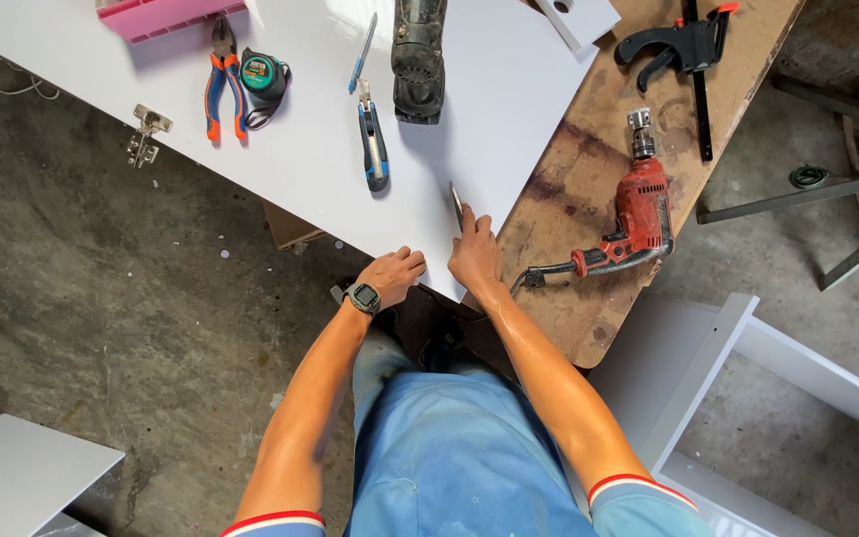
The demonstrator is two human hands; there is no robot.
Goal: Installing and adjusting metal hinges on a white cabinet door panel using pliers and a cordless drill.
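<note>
A large white panel [310,149] lies across a wooden workbench [589,189]. My left hand [393,275], with a dark watch on its wrist, presses on the panel's near edge with its fingers curled. Close beside it, my right hand [473,255] rests at the panel's near corner and holds a thin blade-like tool [457,205] pointing away from me along the panel's right edge.
On the panel lie a blue utility knife [374,146], orange-handled pliers [223,78], a tape measure [264,77], a pen, a dark power tool [419,60] and a pink box. A hinge [145,133] hangs at its left edge. A red drill [633,219] and black clamp [683,45] lie on the bench.
</note>
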